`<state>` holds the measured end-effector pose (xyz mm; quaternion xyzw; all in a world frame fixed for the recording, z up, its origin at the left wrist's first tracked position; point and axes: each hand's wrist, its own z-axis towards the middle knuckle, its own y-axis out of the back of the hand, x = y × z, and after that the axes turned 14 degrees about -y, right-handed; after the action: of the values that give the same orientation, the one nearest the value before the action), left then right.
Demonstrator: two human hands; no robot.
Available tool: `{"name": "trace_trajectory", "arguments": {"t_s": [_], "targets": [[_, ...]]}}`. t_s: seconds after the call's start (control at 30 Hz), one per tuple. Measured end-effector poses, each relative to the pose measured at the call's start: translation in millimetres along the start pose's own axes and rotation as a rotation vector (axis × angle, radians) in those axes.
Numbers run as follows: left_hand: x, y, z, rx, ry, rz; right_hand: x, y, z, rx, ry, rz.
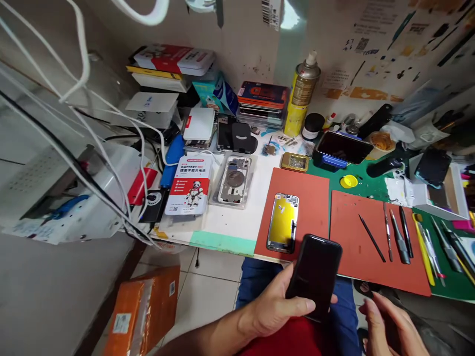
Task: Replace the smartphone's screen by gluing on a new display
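My left hand (pixel 272 306) is wrapped round a black phone (pixel 315 274), screen dark, held above my lap just off the table's front edge. To its right, my right hand (pixel 388 321) hovers low with fingers spread and nothing in it. On the red mat (pixel 308 202) right in front of the phone lies an opened phone frame with a yellow inside (pixel 283 222). A second red mat (pixel 371 257) to the right carries several thin metal tools (pixel 397 232).
A white battery box (pixel 190 184) and a clear phone shell (pixel 234 179) lie at the left. A spray can (pixel 301 96), stacked boxes (pixel 263 101) and a dark tray (pixel 343 147) stand at the back. White cables (pixel 111 113) hang left. An orange parcel (pixel 143 311) sits on the floor.
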<state>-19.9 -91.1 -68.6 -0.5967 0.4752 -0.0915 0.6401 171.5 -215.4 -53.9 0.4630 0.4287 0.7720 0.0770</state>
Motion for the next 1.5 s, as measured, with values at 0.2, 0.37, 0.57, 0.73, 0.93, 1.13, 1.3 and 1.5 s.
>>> {"name": "trace_trajectory", "arguments": {"t_s": [0.2, 0.37, 0.57, 0.73, 0.93, 1.13, 1.3, 1.5], "targets": [[-22, 3.7, 7, -0.036, -0.032, 0.020, 23, -9, 6, 0.092, 0.390, 0.202], [-26, 4.5, 4, -0.080, -0.063, 0.064, 46, -7, 2, 0.293, 0.553, 0.340], [-33, -2.6, -1, -0.242, -0.088, 0.017, 57, -5, -12, 0.331, 0.628, 0.368], [-42, 1.5, -13, -0.264, -0.153, -0.124, 60, -10, -17, 0.375, 0.638, 0.398], [-55, 10.3, -52, -0.331, -0.278, -0.154, 78, -20, -21, 0.550, 0.876, 0.412], [-56, 11.1, -72, -0.397, -0.344, -0.158, 96, -29, -32, 0.595, 1.027, 0.378], [-52, 10.8, -72, -0.390, -0.312, -0.184, 94, -34, -39, 0.542, 1.052, 0.253], [-51, 5.8, -66, -0.366, -0.272, -0.175, 86, -33, -45, 0.495, 1.055, 0.203]]}}
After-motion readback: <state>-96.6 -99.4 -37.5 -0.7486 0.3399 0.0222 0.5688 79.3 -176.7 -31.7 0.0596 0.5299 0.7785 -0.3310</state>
